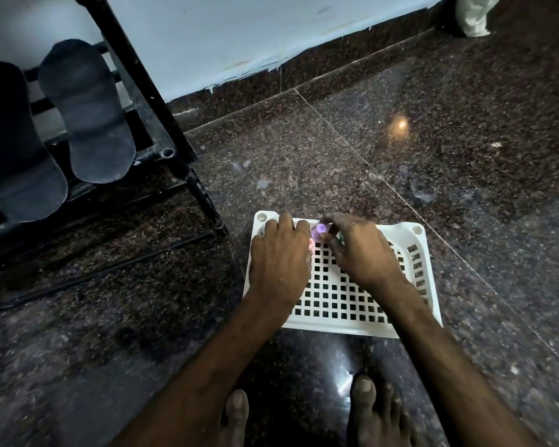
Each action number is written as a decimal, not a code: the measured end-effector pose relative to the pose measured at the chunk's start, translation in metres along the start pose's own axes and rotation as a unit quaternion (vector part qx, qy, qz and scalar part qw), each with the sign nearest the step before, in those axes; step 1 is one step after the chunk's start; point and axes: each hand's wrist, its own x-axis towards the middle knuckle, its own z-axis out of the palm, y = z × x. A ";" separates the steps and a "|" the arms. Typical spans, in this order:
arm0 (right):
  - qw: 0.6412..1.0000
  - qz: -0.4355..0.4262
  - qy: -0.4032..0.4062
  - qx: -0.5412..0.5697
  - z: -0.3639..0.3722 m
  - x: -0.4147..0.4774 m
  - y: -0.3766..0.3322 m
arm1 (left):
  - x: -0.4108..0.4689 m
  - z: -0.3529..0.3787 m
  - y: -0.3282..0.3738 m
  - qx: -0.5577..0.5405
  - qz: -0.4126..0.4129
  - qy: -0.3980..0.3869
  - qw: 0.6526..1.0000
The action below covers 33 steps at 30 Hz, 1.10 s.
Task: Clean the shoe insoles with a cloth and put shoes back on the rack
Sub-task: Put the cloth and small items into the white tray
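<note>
Granite floor [433, 124], dim. Shoes [88, 111] sit on the rack [162, 124], well left of the left grip [279, 253], which curls round a small bottle [311, 243]. The right grip [359, 250] pinches its purple cap [320, 228] over the white basket [423, 285]. Risk: the cap pops loose and liquid spills through the holes. No cloth visible.

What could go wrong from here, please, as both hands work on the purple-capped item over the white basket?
The purple cap, pinched by the right hand, may slip and roll away. If the pinkish item in the left hand holds liquid, it could drip through the white basket. Wet-looking patches on the floor could be slippery barefoot.
</note>
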 end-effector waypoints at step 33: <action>0.990 0.100 0.081 0.060 0.004 -0.050 0.017 | 0.003 0.010 -0.004 -0.009 0.004 0.017 1.000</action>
